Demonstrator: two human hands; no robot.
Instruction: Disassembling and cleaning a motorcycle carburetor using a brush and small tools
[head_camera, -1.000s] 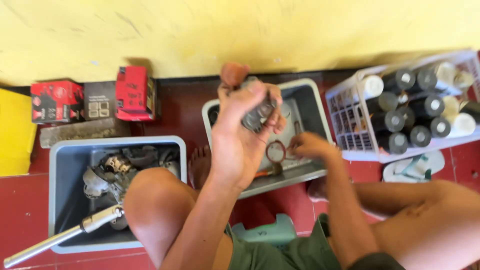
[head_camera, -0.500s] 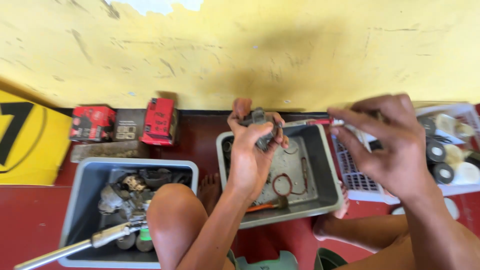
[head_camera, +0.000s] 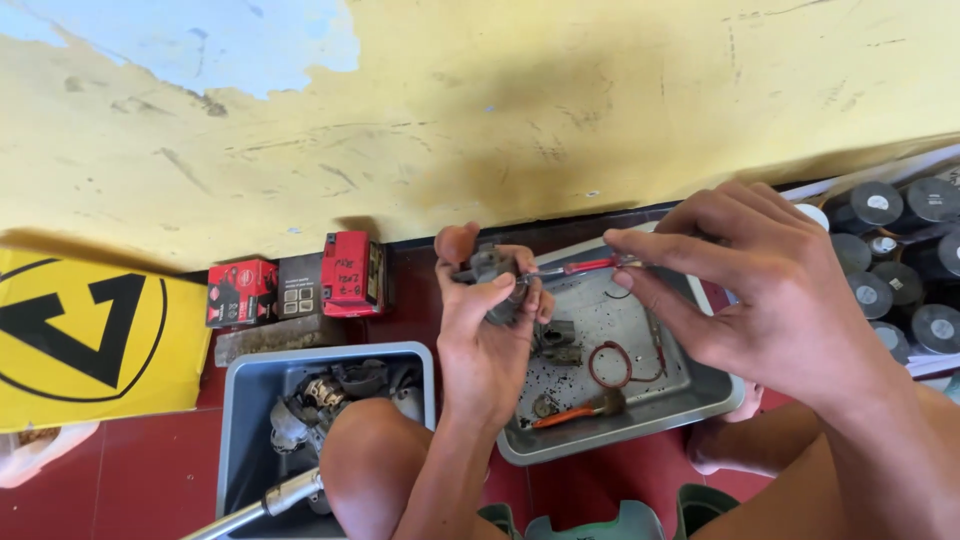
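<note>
Hands at work over the grey tray (head_camera: 700, 395)

Left hand (head_camera: 490, 340) grips a small metal part (head_camera: 497, 285); right hand (head_camera: 745, 275) pinches a red-handled tool (head_camera: 580, 267) against it.

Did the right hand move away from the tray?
Yes. The right hand was down inside the grey tray a second ago; it has come up over the tray's far right corner, holding a red-handled tool.

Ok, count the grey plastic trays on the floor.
2. One grey tray sits at the left, full of metal parts, beside the person's knee. The other grey tray lies right of it, under both hands. More could lie outside the view.
</note>
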